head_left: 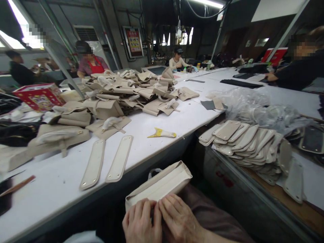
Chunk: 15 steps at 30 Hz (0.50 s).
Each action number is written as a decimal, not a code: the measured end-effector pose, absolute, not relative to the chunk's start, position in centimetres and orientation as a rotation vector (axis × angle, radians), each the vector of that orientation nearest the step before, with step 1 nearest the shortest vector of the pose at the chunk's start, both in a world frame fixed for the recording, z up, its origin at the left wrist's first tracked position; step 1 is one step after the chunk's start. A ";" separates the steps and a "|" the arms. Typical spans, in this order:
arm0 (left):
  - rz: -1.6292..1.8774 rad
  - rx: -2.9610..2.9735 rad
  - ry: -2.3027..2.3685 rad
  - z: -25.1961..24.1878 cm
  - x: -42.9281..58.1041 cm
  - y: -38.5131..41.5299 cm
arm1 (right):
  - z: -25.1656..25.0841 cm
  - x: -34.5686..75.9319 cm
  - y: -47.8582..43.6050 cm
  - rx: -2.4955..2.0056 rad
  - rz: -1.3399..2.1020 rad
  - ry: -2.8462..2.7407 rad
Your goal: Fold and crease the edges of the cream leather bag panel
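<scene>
Beige bag (159, 184) against the lap (211, 214), just ahead of left hand (142, 220) and right hand (180, 217). Is pinched at near edge by both, fingers curled nearly closed, probably for steadiness. Beyond left hand, two strips (118, 159) on table (141, 146), perhaps for easy reach.

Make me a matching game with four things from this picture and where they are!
1. Beige bag
2. Two long panels
3. Yellow-tipped tool
4. Red patterned box

A. Lying by itself on the white table
B. Far left of the picture
C. Held by the left hand and right hand
D. Side by side near the table's edge

Pairs: 1-C, 2-D, 3-A, 4-B
</scene>
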<state>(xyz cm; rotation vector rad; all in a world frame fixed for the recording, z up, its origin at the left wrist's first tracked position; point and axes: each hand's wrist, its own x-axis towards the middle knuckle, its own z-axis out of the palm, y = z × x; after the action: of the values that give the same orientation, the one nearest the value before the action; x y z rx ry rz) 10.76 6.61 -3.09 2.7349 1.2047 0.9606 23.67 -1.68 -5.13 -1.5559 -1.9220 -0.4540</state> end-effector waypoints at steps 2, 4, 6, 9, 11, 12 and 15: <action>1.169 2.637 1.189 -3.7 10.0 6.2 | -4.7 23.3 -2.0 -1.553 -0.340 -1.974; 1.373 2.327 1.277 -4.6 9.0 5.5 | -4.6 23.1 -2.2 -1.577 -0.277 -2.018; 1.485 1.678 1.474 -6.1 8.1 4.8 | -4.6 23.0 -2.2 -1.597 -0.272 -2.053; 1.318 0.431 1.509 -8.7 7.9 4.4 | -5.1 23.1 -2.0 -1.578 -0.274 -2.110; 1.130 0.017 1.351 -10.3 8.9 4.5 | -5.4 23.2 -1.8 -1.551 -0.286 -2.144; 1.066 -0.051 1.273 -11.0 9.6 4.7 | -5.5 23.3 -1.7 -1.538 -0.295 -2.162; 0.999 -0.123 1.043 -12.1 12.3 5.8 | -5.8 23.4 -1.6 -1.509 -0.303 -2.194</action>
<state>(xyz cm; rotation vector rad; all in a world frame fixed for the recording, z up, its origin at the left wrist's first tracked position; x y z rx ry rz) 12.34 5.84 -12.15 -0.1229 1.0434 0.9987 23.35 -1.59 -5.84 -1.5089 -2.1939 -0.3032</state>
